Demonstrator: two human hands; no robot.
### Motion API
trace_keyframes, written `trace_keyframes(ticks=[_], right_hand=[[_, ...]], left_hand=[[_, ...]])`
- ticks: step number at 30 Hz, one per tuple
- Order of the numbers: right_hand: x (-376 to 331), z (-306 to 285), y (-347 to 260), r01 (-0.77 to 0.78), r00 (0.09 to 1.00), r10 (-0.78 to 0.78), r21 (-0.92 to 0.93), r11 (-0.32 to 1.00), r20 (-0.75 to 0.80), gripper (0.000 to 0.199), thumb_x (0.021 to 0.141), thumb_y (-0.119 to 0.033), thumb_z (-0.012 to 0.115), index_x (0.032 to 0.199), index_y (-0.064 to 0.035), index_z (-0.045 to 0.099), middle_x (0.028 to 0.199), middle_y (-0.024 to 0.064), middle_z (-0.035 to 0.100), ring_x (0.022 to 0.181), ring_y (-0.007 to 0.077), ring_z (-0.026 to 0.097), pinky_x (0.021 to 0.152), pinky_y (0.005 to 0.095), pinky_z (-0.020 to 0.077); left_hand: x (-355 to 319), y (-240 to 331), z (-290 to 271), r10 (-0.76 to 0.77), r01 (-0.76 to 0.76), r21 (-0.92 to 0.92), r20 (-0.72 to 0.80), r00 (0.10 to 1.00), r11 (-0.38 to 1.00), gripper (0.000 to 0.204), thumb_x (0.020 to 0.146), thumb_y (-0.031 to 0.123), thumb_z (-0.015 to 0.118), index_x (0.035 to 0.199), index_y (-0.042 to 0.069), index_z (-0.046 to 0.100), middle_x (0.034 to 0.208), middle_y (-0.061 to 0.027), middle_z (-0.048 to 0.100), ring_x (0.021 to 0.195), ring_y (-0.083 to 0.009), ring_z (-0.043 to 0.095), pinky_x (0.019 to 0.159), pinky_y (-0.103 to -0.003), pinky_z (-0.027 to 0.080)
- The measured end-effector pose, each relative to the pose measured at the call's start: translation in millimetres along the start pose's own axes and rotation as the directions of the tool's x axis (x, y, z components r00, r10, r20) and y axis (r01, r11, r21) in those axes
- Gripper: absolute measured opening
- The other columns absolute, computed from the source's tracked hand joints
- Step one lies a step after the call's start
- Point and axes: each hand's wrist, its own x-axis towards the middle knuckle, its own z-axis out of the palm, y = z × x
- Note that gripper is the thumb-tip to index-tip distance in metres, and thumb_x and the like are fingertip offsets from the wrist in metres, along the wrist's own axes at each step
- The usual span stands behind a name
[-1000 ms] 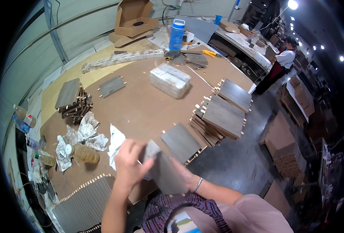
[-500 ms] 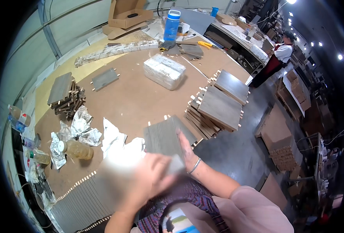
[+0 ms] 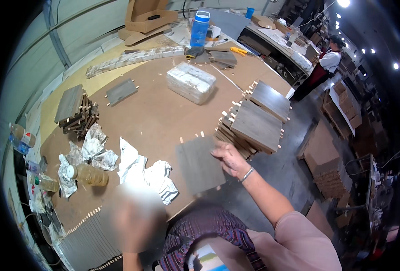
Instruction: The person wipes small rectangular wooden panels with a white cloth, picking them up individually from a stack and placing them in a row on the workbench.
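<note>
Fingertips of right hand (image 3: 229,159) touch grey panel (image 3: 200,165).

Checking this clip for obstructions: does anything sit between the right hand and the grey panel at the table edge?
Nothing visible does. The right hand already touches the grey panel at its right edge; the stacked panels lie beside it.
</note>
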Motion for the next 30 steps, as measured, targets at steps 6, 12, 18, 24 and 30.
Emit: trace_keyframes(ticks=[6,12,18,24,30], right_hand=[[38.5,-21.0,-4.2,0.036,0.912,-0.376,-0.88,0.474,-0.165,0.047,0.086,-0.004,0.061,0.132,0.0016,0.053,0.114,0.0164,0.063,0.101,0.0278,0.062,0.091,0.0383,0.0485],[7.9,92.8,49.0,0.231,0.92,-0.39,-0.872,0.432,0.05,0.037,0.083,-0.016,0.069,0.114,0.0016,0.059,0.104,0.0201,0.06,0.093,0.0325,0.059,0.088,0.0416,0.0487],[15.5,190.3,198.0,0.389,0.864,-0.115,-0.504,0.771,0.491,0.043,0.082,-0.034,0.076,0.078,0.0009,0.051,0.064,0.0138,0.056,0.059,0.0229,0.053,0.057,0.0372,0.0451],[13.7,199.3,203.6,0.135,0.88,0.189,-0.611,0.78,0.435,0.043,0.082,-0.035,0.075,0.08,-0.0009,0.05,0.061,0.0084,0.056,0.056,0.0172,0.055,0.053,0.0335,0.046],[13.2,178.2,177.7,0.033,0.927,0.122,-0.402,0.915,0.354,0.038,0.085,-0.013,0.067,0.114,0.0088,0.057,0.094,0.0129,0.067,0.082,0.0162,0.062,0.076,0.032,0.0527]], left_hand=[[-8.4,11.1,-8.7,-0.179,0.185,-0.076,0.079,0.981,0.98,0.036,0.062,0.005,0.07,0.097,-0.004,0.064,0.089,-0.0115,0.06,0.081,-0.0235,0.059,0.071,-0.031,0.047],[-32.3,-2.0,-19.9,-0.198,0.191,-0.065,-0.115,0.973,0.979,0.035,0.063,0.003,0.068,0.097,-0.003,0.063,0.09,-0.01,0.058,0.08,-0.0202,0.058,0.071,-0.028,0.047],[-57.2,-7.5,-33.6,-0.208,0.179,-0.127,-0.271,0.94,0.975,0.036,0.064,0.004,0.067,0.098,-0.003,0.062,0.092,-0.0076,0.055,0.081,-0.0172,0.055,0.071,-0.027,0.045],[-87.3,-15.1,-49.6,-0.327,0.287,-0.172,-0.289,0.9,0.942,0.034,0.069,0.003,0.066,0.102,-0.004,0.061,0.096,-0.005,0.053,0.084,-0.0137,0.054,0.073,-0.024,0.044],[-93.0,-7.1,-56.7,-0.465,0.369,-0.356,-0.237,0.853,0.858,0.034,0.071,-0.001,0.064,0.105,-0.004,0.061,0.098,-0.0038,0.052,0.087,-0.0121,0.055,0.079,-0.023,0.045]])
